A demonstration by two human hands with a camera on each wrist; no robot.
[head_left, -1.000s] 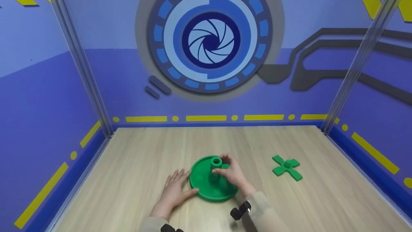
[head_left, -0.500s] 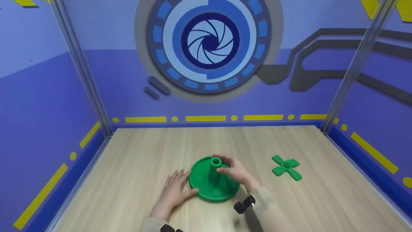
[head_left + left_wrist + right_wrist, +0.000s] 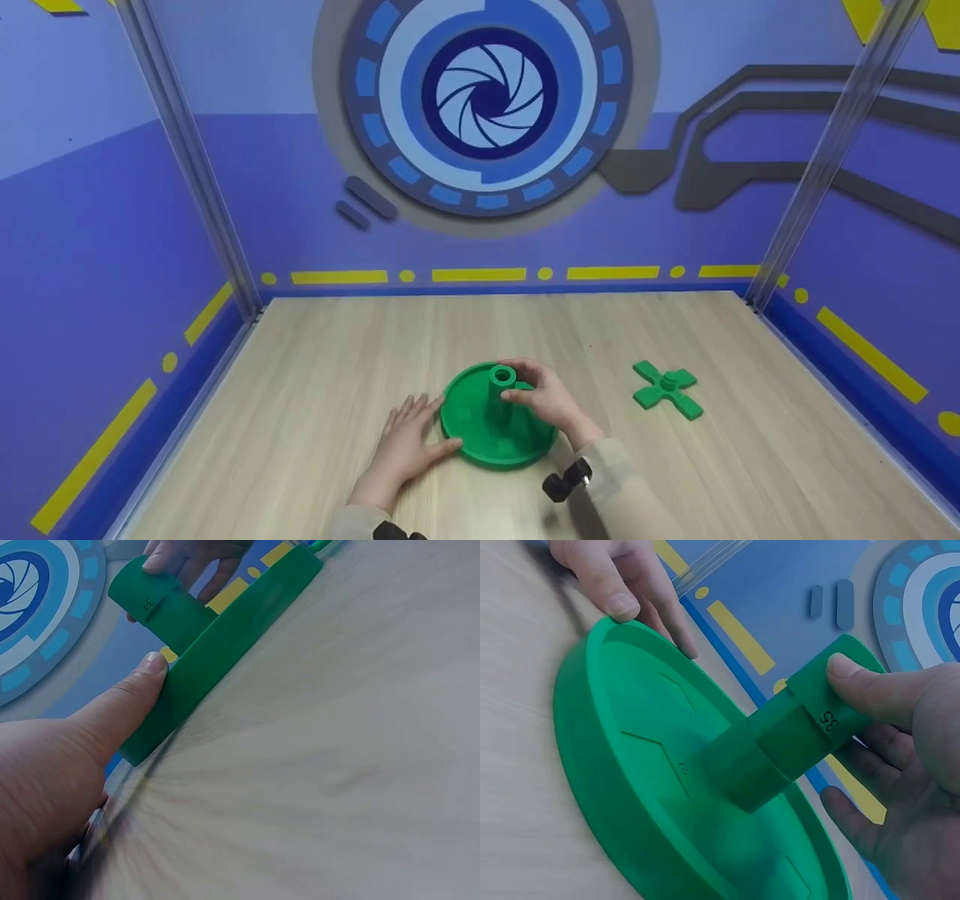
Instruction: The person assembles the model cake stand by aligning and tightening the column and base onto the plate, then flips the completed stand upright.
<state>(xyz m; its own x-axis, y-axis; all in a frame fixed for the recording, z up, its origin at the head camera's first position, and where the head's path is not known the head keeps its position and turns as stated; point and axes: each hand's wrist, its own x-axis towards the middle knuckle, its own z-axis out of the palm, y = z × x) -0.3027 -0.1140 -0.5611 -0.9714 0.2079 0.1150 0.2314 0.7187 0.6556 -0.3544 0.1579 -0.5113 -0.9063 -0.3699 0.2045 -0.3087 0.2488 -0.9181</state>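
A green round dish [image 3: 469, 439] with a raised rim lies on the table. From its middle rises a green hollow tube [image 3: 498, 397], upright, with stepped sides and "35" marked near its top in the right wrist view. My right hand [image 3: 551, 401] grips the tube's upper part, thumb [image 3: 847, 667] on the near side and fingers curled behind. At the dish's left side my left hand [image 3: 409, 446] is spread, its thumb [image 3: 154, 664] and straight fingertips against the rim.
A green cross-shaped piece [image 3: 667, 391] with a round stub in its middle lies on the wooden table [image 3: 337, 345], right of the dish. Blue printed panels [image 3: 225, 187] enclose the table at the back and sides.
My right hand has turned slightly about the tube and its wrist has shifted a little to the right. The left hand and the cross-shaped piece have stayed in place.
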